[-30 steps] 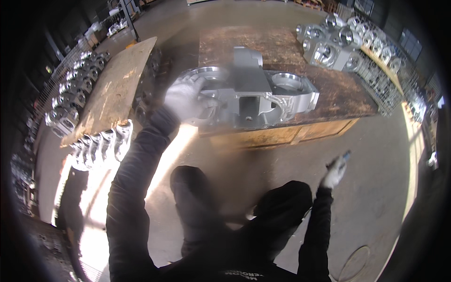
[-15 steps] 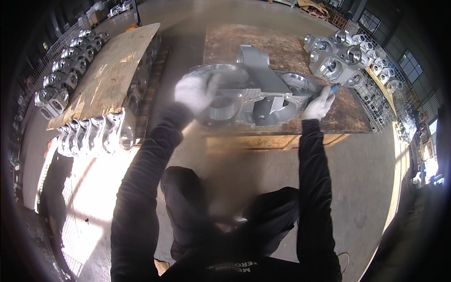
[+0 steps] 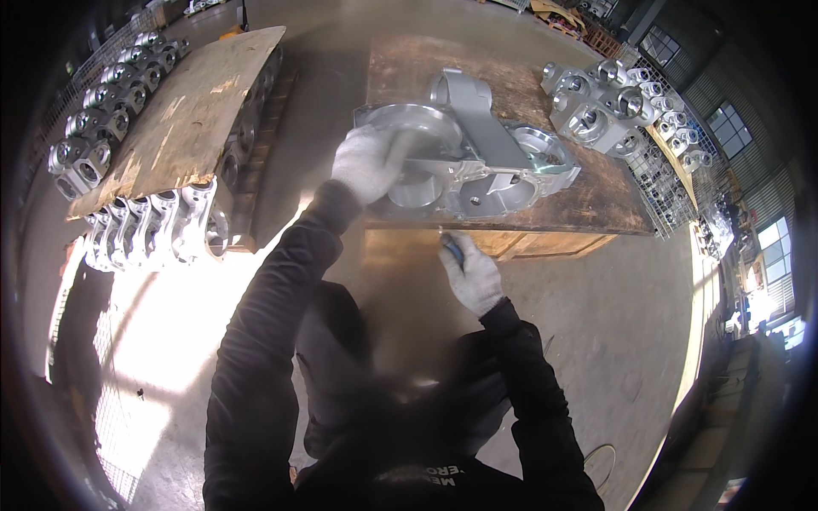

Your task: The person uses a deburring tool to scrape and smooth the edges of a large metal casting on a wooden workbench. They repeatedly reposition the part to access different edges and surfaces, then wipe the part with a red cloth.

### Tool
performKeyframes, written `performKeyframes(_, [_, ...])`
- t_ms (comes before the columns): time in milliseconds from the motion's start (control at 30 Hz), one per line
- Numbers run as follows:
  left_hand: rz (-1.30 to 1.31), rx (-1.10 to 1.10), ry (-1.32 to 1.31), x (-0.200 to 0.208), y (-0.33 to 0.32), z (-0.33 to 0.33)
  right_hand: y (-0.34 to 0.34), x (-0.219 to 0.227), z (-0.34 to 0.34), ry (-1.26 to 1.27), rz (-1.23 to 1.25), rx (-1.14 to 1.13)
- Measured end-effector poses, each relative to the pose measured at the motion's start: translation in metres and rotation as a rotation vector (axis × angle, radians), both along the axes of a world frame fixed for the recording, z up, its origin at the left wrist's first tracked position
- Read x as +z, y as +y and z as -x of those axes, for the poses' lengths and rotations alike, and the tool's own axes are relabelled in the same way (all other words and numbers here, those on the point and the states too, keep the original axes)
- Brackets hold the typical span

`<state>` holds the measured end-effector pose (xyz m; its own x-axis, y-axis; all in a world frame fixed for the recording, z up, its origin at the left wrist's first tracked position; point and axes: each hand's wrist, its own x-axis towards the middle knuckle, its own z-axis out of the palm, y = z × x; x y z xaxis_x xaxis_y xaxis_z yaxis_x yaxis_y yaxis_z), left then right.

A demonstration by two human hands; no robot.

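A large silver metal casting (image 3: pixel 490 140) with several round bores lies on a brown wooden board (image 3: pixel 400 68) in front of me. My left hand (image 3: pixel 365 163), in a white glove, is at the casting's left ring, partly covering its near rim. Its fingers are smeared by motion, so their grip cannot be made out. My right hand (image 3: pixel 474 277), also gloved, is off the board's near edge, above my knees. It is closed around a small blue-handled tool (image 3: pixel 453 249) with its tip pointing up and away; the tool's exact kind is unclear.
Rows of similar castings (image 3: pixel 109 111) stand at the left, beside a plywood sheet (image 3: pixel 192 111) with more castings under it. More castings (image 3: pixel 596 106) are at the board's far right, next to a wire mesh cage (image 3: pixel 669 200). A thin cable (image 3: pixel 607 460) loops on the floor.
My right hand has come away from the casting's right side, moving left and toward me with the blue-handled tool. My left hand stays at the left ring. The view has shifted slightly.
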<state>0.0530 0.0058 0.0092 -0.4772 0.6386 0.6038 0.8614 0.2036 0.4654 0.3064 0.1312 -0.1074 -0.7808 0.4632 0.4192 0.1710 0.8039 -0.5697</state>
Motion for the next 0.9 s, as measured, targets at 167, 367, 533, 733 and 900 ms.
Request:
performKeyframes(167, [0.024,-0.010,0.054,-0.008,-0.013,-0.022,-0.010,0.021,0.026,-0.244,-0.070,-0.071])
performKeyframes(367, [-0.066,-0.048,0.043,-0.012,-0.016,-0.031,-0.017,0.024,0.038,-0.310,-0.114,-0.263])
performKeyframes(533, [-0.038,-0.094,-0.006,-0.008,-0.021,-0.028,-0.028,0.015,0.045,-0.280,-0.040,-0.320])
performKeyframes(733, [-0.117,-0.145,-0.145,-0.011,-0.027,-0.023,-0.061,-0.001,0.069,-0.137,0.199,-0.415])
performKeyframes(900, [-0.102,-0.184,0.038,-0.018,-0.025,-0.015,-0.091,0.000,0.092,-0.095,0.385,-0.428])
